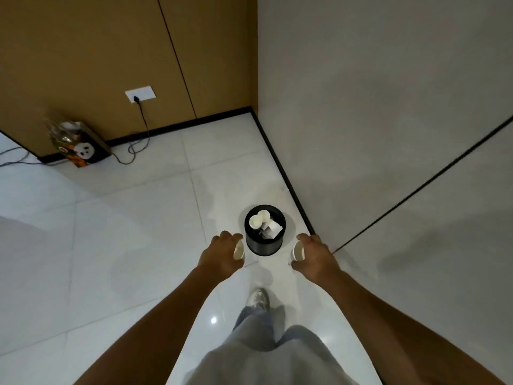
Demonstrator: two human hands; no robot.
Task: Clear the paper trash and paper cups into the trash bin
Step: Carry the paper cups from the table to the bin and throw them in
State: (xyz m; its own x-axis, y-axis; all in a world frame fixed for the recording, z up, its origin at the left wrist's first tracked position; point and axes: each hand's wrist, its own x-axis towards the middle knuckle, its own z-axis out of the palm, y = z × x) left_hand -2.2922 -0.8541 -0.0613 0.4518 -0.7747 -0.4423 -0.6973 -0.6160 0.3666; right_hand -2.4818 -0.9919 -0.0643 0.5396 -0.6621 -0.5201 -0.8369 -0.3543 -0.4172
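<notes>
A black round trash bin stands on the white tiled floor near the wall corner. Inside it lie white paper cups and crumpled paper. My left hand grips a white paper cup just left of the bin. My right hand grips another white paper cup just right of the bin. Both cups are held above floor level on either side of the bin's near wall.
A grey wall with a black baseboard runs close to the bin's right. A panda-print bag stands at the far left by a wooden wall, with a cable trailing from a socket. My shoe is behind the bin.
</notes>
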